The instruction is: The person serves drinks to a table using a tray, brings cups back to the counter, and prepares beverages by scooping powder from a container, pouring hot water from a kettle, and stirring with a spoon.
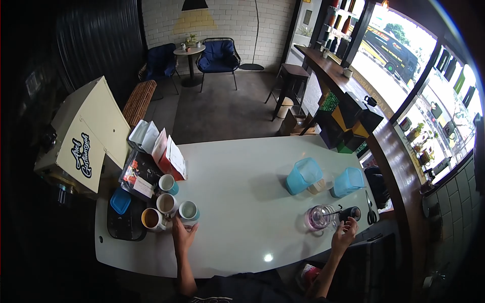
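Observation:
On the left of the white table, my left hand (pixel 184 233) is at the lower side of a cup (pixel 189 210), its thumb apart from the fingers. Three more cups stand close by: a white one (pixel 166 204), one with brown contents (pixel 151 218) and a teal-and-white one (pixel 168 185). At the right, my right hand (pixel 345 233) is beside a small dark container (pixel 349 214), fingers partly bent; whether it grips the container is unclear. Just left of it stands a glass jar (pixel 320 217) with pinkish liquid and a dark handle or straw.
Two blue plastic containers (pixel 304 176) (pixel 347 182) stand at the right, with scissors (pixel 371 208) by the table edge. A black tray (pixel 125 230), blue lid (pixel 120 201), papers (pixel 172 160) and a cream machine (pixel 91 139) are at the left.

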Tool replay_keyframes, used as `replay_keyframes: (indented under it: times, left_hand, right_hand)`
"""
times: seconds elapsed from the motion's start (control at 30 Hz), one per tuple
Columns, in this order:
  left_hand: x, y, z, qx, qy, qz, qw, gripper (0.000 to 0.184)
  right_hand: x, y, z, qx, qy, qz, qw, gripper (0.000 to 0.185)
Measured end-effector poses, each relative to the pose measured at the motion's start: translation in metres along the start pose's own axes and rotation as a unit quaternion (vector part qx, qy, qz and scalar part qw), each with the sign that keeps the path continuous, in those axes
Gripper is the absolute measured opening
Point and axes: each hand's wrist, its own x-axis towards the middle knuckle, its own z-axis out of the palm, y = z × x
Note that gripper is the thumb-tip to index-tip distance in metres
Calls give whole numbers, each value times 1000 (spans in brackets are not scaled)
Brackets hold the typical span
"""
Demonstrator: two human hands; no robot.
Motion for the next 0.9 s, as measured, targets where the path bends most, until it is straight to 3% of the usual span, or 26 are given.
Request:
replay_keyframes:
  times: [0.03,0.13,0.2,0.23,0.3,0.47,0.53,0.63,0.73,0.8,0.83,0.87,0.9]
  left_hand:
    - [-4,22,-14,6,-45,-110,993,66]
    - [-9,26,-27,81,-72,-182,977,56]
    - [-6,32,-39,19,-258,-241,936,45]
    - [-5,37,-40,23,-255,-243,936,45]
    - [-6,52,-36,-96,-349,-210,908,39]
    - [-21,86,12,-214,-368,-137,894,31]
    - [-26,103,36,-249,-388,-123,879,29]
    - [-34,134,71,-285,-453,-114,837,28]
    - [-41,171,107,-293,-520,-107,795,34]
    - [-51,194,128,-261,-527,-32,809,43]
    - [-53,206,138,-252,-544,-47,799,57]
    - [-56,215,149,-247,-552,-49,795,57]
    - [-61,222,162,-247,-523,0,816,63]
  right_hand:
    - [-1,7,1,-25,-11,18,999,30]
    - [-10,21,9,-39,-31,35,998,32]
    - [-16,26,15,-13,-61,74,995,37]
    - [-17,27,19,12,-87,108,990,41]
    - [-18,34,25,13,-102,112,988,43]
    - [-18,50,34,1,-67,91,994,38]
    - [-11,41,28,57,-138,137,979,29]
    - [-8,44,25,27,-148,77,986,27]
    - [-1,46,21,21,-194,75,978,29]
    - [1,48,19,60,-217,65,972,34]
    - [1,53,22,73,-210,23,975,41]
    - [0,56,21,70,-244,30,967,42]
    - [1,53,19,81,-266,37,960,42]
